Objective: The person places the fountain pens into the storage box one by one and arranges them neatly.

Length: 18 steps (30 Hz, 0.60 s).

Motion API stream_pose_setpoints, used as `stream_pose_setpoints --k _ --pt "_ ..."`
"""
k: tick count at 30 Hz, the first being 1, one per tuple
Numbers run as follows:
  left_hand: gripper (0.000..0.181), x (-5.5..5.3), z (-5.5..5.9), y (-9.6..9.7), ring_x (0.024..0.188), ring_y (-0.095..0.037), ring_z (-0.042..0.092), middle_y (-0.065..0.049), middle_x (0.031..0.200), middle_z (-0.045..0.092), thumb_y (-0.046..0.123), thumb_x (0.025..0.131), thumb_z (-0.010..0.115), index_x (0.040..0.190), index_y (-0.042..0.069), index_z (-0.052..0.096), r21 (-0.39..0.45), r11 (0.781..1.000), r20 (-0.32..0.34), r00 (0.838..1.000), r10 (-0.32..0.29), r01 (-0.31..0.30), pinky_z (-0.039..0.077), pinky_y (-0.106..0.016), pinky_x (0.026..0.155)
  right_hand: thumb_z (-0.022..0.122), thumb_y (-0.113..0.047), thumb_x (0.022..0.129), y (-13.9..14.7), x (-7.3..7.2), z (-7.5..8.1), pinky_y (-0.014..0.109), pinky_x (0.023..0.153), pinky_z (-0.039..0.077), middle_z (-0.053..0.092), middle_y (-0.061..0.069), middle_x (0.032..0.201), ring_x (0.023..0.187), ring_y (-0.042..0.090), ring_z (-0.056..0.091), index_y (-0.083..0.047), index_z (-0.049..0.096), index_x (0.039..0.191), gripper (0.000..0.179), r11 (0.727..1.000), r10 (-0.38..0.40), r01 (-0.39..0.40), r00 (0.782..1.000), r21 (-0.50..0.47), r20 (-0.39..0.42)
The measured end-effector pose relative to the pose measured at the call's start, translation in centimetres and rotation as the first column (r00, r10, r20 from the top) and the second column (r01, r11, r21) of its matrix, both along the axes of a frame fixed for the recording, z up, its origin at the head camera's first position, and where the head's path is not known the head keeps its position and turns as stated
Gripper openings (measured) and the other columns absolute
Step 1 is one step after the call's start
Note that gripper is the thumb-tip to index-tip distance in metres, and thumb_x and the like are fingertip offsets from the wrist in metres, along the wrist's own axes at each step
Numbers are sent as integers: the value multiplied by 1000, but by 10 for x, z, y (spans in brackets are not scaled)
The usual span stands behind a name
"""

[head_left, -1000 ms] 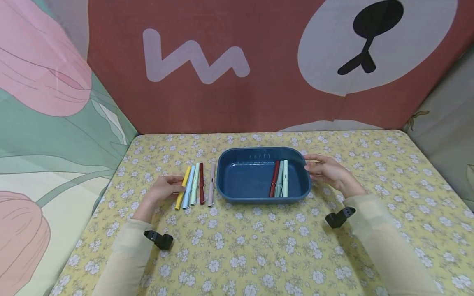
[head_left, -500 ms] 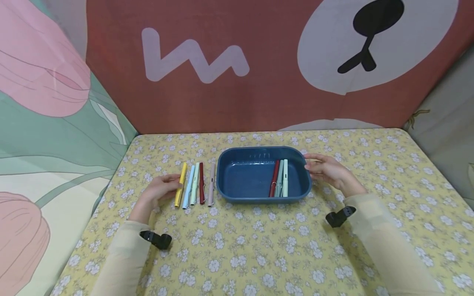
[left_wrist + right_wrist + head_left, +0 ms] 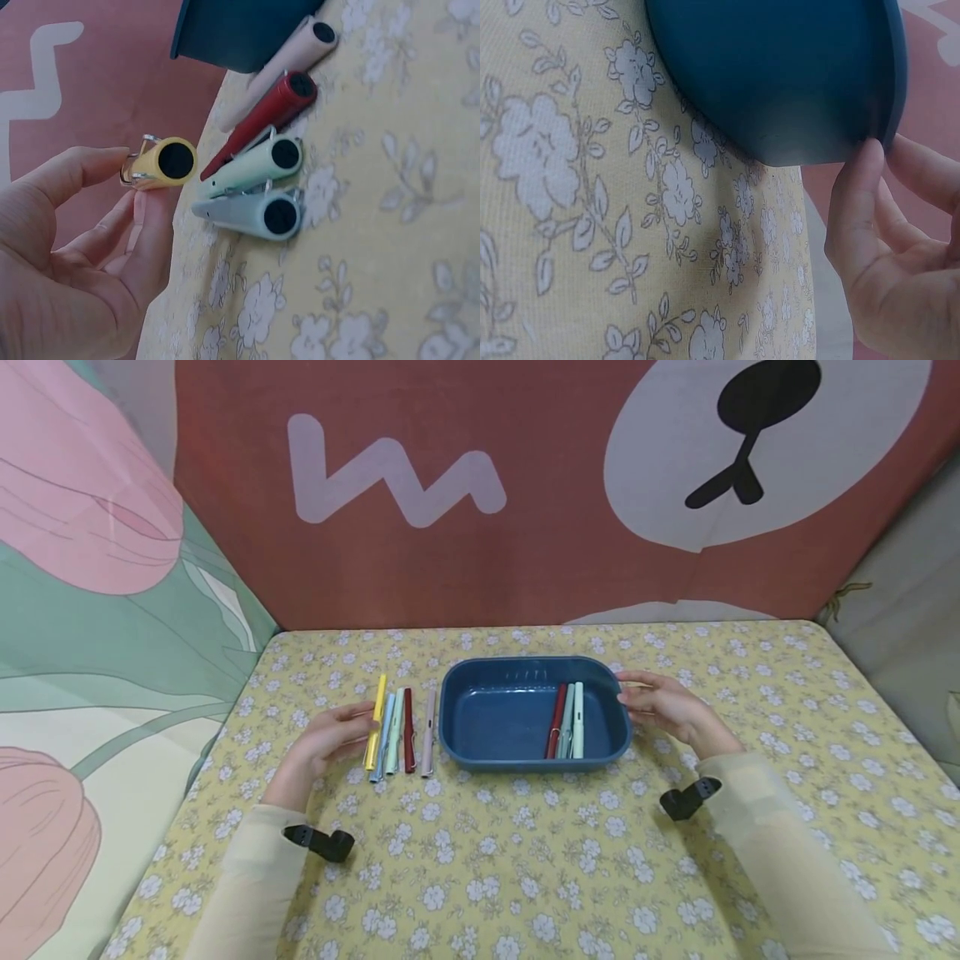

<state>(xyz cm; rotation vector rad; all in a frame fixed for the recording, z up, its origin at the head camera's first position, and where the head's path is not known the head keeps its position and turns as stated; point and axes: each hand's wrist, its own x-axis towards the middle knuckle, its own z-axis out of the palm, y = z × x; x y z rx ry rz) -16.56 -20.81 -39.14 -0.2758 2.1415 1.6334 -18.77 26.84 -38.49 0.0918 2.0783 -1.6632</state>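
My left hand pinches a yellow pen between thumb and fingertips. In the left wrist view that pen is held up off the cloth, its black end facing the camera. Just right of it lie a light blue pen, a light green pen, a dark red pen and a pale mauve pen. My right hand grips the right rim of a dark blue box, thumb and finger at its edge. Inside the box, toward the right, lie a dark red, a grey-green and a pale mint pen.
A yellow floral cloth covers the table. Behind it stands a reddish-brown printed backdrop, with patterned fabric along the left side. The box stands close beside the mauve pen.
My left hand has raised the yellow pen from the cloth and shifted it slightly right and away, above the light blue pen. My right hand and the box have stayed in place.
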Motion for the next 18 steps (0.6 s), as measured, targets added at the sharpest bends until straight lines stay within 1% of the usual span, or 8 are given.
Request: stream_pose_setpoints --k 2,6,8,11,12,14,16,18 --pt "63 0 0 1 96 -1 64 -21 149 40 20 94 59 150 7 31 34 999 -6 1000 -6 7 55 -19 90 53 -14 98 0 0 0 15 75 55 58 -15 95 81 -4 61 -2 23 150 61 1000 3 -3 1000 -1 0" --pt "65 0 2 1 101 -2 63 -21 149 38 19 97 56 151 3 24 156 987 -5 1000 -26 26 54 -16 91 53 -14 98 0 0 0 15 76 55 58 -15 94 82 -3 61 -2 23 150 62 1000 4 -4 1000 -8 3" --pt "65 -1 2 1 100 -1 64 -16 143 48 18 97 55 151 3 23 216 976 7 1000 -26 24 53 -15 90 53 -14 98 0 0 0 15 76 55 58 -15 95 82 -3 61 -2 23 150 62 1000 5 -5 1000 -9 4" --pt "66 0 4 1 100 0 64 -1 128 60 19 97 56 152 4 22 287 958 18 999 -36 29 53 -15 90 53 -14 98 0 0 1 15 76 55 58 -15 95 81 -3 61 -3 23 150 61 1000 0 0 1000 -5 9" --pt "66 1 5 1 100 1 64 4 123 61 20 97 56 152 5 21 299 954 18 999 -41 34 53 -15 90 53 -14 98 0 0 1 15 76 55 58 -15 95 81 -3 61 -3 24 150 61 1000 1 -1 1000 -2 10" --pt "65 3 7 3 100 1 63 10 117 61 20 98 54 152 7 22 315 948 17 999 -49 41 53 -15 91 52 -14 98 0 0 1 16 77 55 58 -15 94 81 -3 61 -3 24 150 60 1000 -2 2 1000 0 11" --pt "64 3 9 6 100 2 61 11 116 59 20 99 52 153 7 21 331 942 13 998 -56 49 52 -14 90 53 -14 98 0 1 1 16 77 55 58 -15 94 81 -3 61 -3 24 150 60 1000 -2 2 1000 1 10" --pt "64 1 9 10 100 2 60 10 118 56 18 99 51 153 7 18 346 937 9 998 -62 55 51 -13 90 53 -14 98 0 1 1 16 76 55 58 -15 93 80 -3 61 -3 24 150 60 1000 -1 1 1000 -2 7"
